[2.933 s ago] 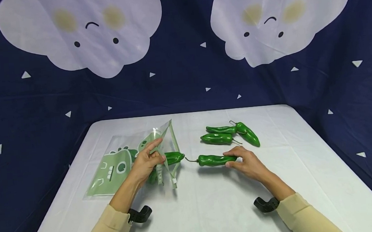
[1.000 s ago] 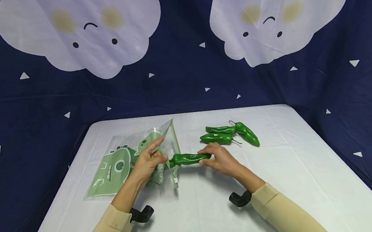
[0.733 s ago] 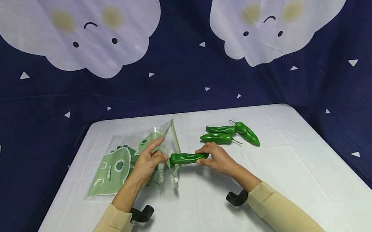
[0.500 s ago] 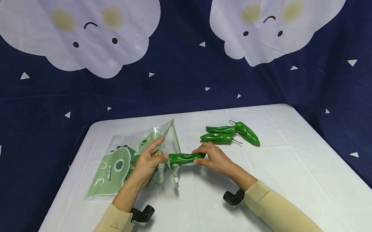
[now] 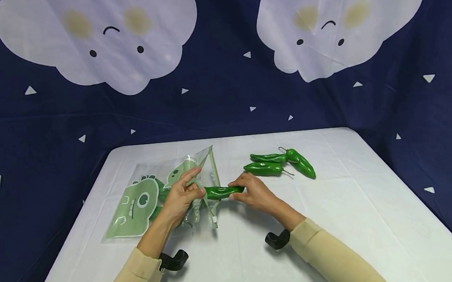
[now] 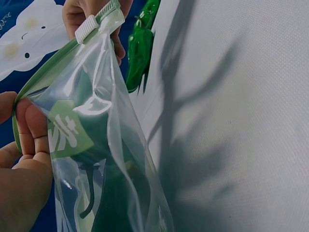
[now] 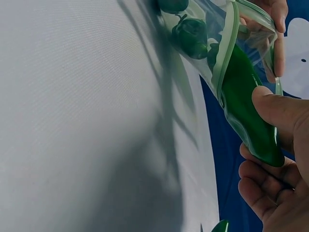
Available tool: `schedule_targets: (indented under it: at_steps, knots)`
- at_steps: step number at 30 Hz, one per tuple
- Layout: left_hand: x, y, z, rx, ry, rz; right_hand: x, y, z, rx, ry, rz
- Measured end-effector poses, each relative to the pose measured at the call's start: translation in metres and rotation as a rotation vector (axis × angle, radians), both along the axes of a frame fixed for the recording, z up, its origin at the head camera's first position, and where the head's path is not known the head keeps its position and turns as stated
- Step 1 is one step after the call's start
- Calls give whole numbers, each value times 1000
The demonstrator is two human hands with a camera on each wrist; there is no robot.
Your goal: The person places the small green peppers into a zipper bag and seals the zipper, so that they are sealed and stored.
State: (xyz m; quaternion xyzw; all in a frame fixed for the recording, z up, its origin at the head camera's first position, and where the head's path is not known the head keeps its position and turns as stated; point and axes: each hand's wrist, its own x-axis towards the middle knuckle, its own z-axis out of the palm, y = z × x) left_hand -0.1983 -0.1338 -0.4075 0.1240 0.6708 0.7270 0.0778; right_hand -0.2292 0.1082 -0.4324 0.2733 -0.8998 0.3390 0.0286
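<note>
held pepper: the green pepper [image 5: 217,193] lay partway through the mouth of the bag [image 5: 122,222], its far end within the film, its tapered tip outside.
right hand: this hand [image 5: 255,194] grasped that tip just outside the bag's mouth, thumb along one side and fingers under the other.
left hand: this hand [image 5: 180,201] gripped the rim of the bag, with some fingers seen through the clear film.
feeding it in well: the step in hand seemed to call for a level, slow push along the bag's length, with the left hand keeping the rim spread so that the film did not fold ahead of the pepper. the grip was best kept at the tip, and let go only once the weight rested within the bag.
likely snag: the stem could have caught on the film or on peppers inside the bag.
bag: clear, with a green cartoon print; it lay on its side, mouth parted, the white slider [image 6: 87,30] on the rim's near end.
inside the bag: at least two rounded green peppers [image 7: 191,39] showed through the film; the full count could not be told.
loose peppers: three green ones [image 5: 264,169] were grouped closely, apart from the bag, beyond its mouth side.
table: the white surface [image 5: 355,210] lay under the bag, a dark blue cloth [image 5: 223,101] behind it.
</note>
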Motion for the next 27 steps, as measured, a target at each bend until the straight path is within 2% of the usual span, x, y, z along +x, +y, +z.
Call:
schedule_targets:
  at_steps: [12, 27]
  knots:
    - [-1, 1, 0, 14, -17, 6, -5, -12, -2, 20, -12, -11]
    - [1, 0, 2, -8, -17, -4, -10, -29, -5, 39, 39, -13]
